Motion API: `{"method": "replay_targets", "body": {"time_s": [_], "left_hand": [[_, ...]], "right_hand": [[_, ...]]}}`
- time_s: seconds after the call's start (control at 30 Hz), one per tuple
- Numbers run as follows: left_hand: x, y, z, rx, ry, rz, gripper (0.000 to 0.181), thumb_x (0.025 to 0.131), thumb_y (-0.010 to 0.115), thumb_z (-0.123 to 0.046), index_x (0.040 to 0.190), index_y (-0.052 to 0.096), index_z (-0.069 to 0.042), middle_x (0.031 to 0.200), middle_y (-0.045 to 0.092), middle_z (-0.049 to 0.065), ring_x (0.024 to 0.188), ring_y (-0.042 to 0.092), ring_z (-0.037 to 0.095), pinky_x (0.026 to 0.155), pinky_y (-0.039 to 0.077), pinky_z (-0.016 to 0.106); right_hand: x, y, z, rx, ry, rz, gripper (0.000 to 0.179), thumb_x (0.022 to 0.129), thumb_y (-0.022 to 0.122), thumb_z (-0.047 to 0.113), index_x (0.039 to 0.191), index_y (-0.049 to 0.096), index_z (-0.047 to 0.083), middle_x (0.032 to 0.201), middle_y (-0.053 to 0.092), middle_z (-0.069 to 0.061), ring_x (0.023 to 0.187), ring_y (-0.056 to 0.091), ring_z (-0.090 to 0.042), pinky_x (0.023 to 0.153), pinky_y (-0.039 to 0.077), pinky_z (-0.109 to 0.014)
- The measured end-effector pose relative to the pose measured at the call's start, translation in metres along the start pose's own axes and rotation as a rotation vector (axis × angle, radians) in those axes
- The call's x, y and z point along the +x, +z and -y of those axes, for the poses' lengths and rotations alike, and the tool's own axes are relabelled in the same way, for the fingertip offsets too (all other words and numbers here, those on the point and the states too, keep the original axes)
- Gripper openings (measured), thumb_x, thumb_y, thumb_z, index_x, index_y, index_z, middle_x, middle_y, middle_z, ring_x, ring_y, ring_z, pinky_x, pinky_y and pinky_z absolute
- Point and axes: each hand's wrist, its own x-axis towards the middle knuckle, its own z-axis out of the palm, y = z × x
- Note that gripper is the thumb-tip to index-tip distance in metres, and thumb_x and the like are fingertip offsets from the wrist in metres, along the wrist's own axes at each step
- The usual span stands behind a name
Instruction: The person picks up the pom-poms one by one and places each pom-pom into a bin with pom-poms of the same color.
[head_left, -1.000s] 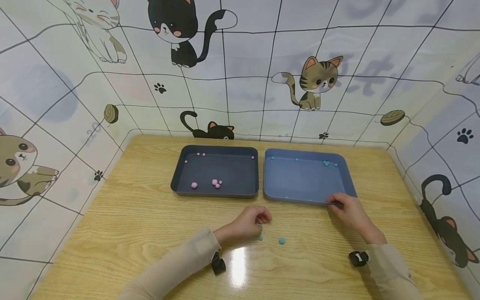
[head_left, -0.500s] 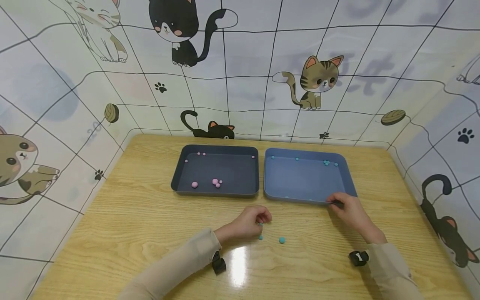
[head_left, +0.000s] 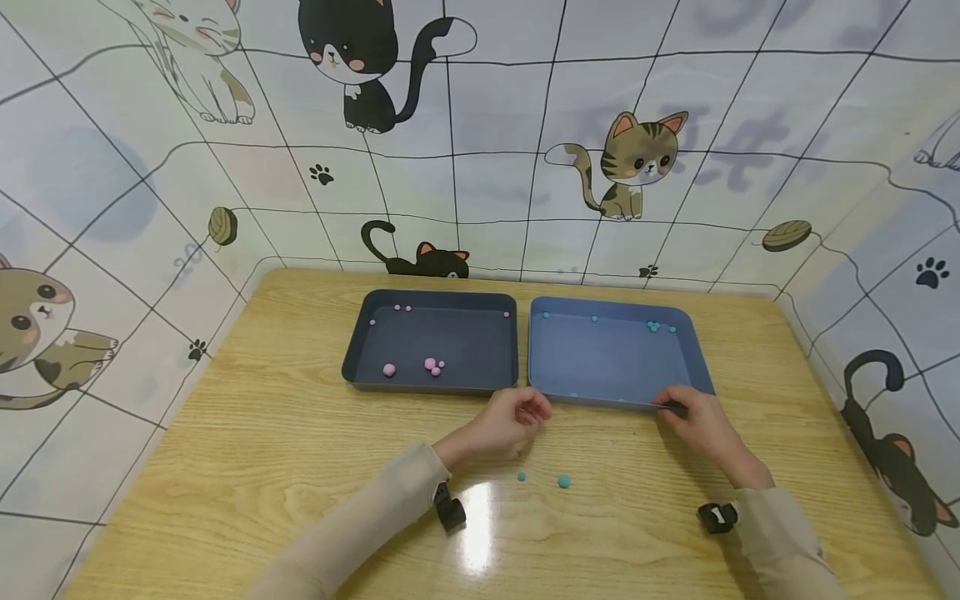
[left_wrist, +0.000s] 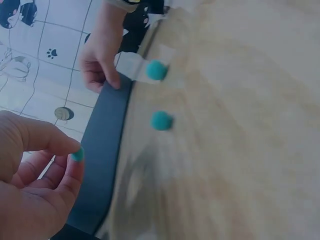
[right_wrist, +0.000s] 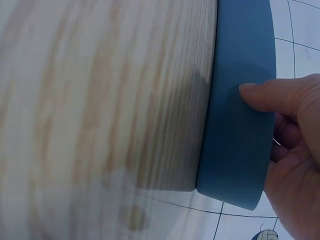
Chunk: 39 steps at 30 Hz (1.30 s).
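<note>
Between thumb and fingertip my left hand pinches a small teal ball, seen in the left wrist view. That hand is raised near the front edges of the two trays. My right hand grips the front wall of the blue tray near its right corner, with the thumb on the outside. Several small teal balls lie inside this tray, mostly along its far side. On the wood in front are a larger teal ball and a smaller teal ball.
A dark grey tray stands just left of the blue one, holding several pink balls of different sizes. Both trays sit toward the back of the wooden table. A cat-print sheet surrounds the table behind and at the sides.
My left hand has lifted from the table and moved forward toward the trays, carrying one teal ball up with it. My right hand keeps its hold on the blue tray.
</note>
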Motion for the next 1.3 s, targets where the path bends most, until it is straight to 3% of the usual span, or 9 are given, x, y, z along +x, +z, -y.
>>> {"method": "replay_targets", "body": {"time_s": [0.13, 0.33, 0.57, 0.9, 1.03, 1.1, 1.3], "left_hand": [[0.012, 0.0, -0.009, -0.045, 0.006, -0.026, 0.023, 0.079, 0.055, 0.018, 0.098, 0.062, 0.007, 0.095, 0.062, 0.023, 0.089, 0.06, 0.029, 0.074, 0.051, 0.019], [0.036, -0.003, -0.022, -0.09, -0.016, -0.062, 0.024, 0.081, 0.055, 0.016, 0.102, 0.062, 0.005, 0.098, 0.063, 0.017, 0.093, 0.06, 0.029, 0.076, 0.05, 0.021], [0.064, -0.004, -0.022, -0.195, -0.068, -0.109, 0.022, 0.085, 0.056, 0.012, 0.105, 0.061, 0.005, 0.103, 0.062, 0.018, 0.098, 0.059, 0.03, 0.078, 0.05, 0.024], [0.086, -0.001, -0.023, -0.252, -0.126, -0.16, 0.024, 0.083, 0.057, 0.012, 0.104, 0.062, 0.004, 0.099, 0.063, 0.012, 0.086, 0.06, 0.014, 0.074, 0.051, 0.024], [0.095, 0.002, -0.023, -0.27, -0.121, -0.173, 0.024, 0.082, 0.058, 0.013, 0.104, 0.062, 0.006, 0.1, 0.064, 0.016, 0.087, 0.061, 0.016, 0.074, 0.051, 0.023], [0.097, 0.003, -0.026, -0.282, -0.116, -0.171, 0.024, 0.082, 0.058, 0.014, 0.105, 0.061, 0.008, 0.102, 0.063, 0.02, 0.091, 0.062, 0.024, 0.075, 0.052, 0.023], [0.109, 0.01, -0.023, -0.29, -0.144, -0.174, 0.022, 0.084, 0.058, 0.011, 0.105, 0.062, 0.004, 0.105, 0.063, 0.019, 0.088, 0.061, 0.018, 0.074, 0.052, 0.023]], "right_hand": [[-0.001, 0.0, -0.001, -0.005, 0.005, 0.005, 0.026, 0.065, 0.072, -0.017, 0.078, 0.065, 0.006, 0.079, 0.065, -0.006, 0.073, 0.062, -0.026, 0.064, 0.052, -0.04], [-0.002, 0.0, -0.002, -0.007, 0.004, 0.004, 0.026, 0.065, 0.072, -0.017, 0.078, 0.065, 0.005, 0.079, 0.065, -0.006, 0.073, 0.062, -0.026, 0.064, 0.051, -0.04], [-0.002, 0.001, -0.003, -0.007, -0.011, -0.012, 0.025, 0.065, 0.073, -0.017, 0.078, 0.065, 0.004, 0.078, 0.065, -0.007, 0.072, 0.062, -0.026, 0.063, 0.051, -0.04], [0.0, 0.001, -0.001, 0.004, -0.003, -0.005, 0.025, 0.065, 0.071, -0.017, 0.078, 0.065, 0.003, 0.079, 0.065, -0.009, 0.074, 0.062, -0.028, 0.065, 0.051, -0.042], [-0.001, 0.001, -0.002, -0.002, 0.001, 0.0, 0.025, 0.065, 0.072, -0.017, 0.078, 0.065, 0.003, 0.079, 0.065, -0.008, 0.074, 0.062, -0.027, 0.066, 0.051, -0.042], [-0.001, 0.0, -0.002, -0.003, 0.006, 0.004, 0.025, 0.065, 0.072, -0.017, 0.078, 0.065, 0.003, 0.079, 0.065, -0.008, 0.074, 0.062, -0.026, 0.066, 0.051, -0.043], [-0.001, 0.001, -0.003, -0.001, -0.004, -0.007, 0.025, 0.065, 0.072, -0.017, 0.078, 0.065, 0.003, 0.079, 0.065, -0.008, 0.074, 0.062, -0.026, 0.065, 0.051, -0.042]]}}
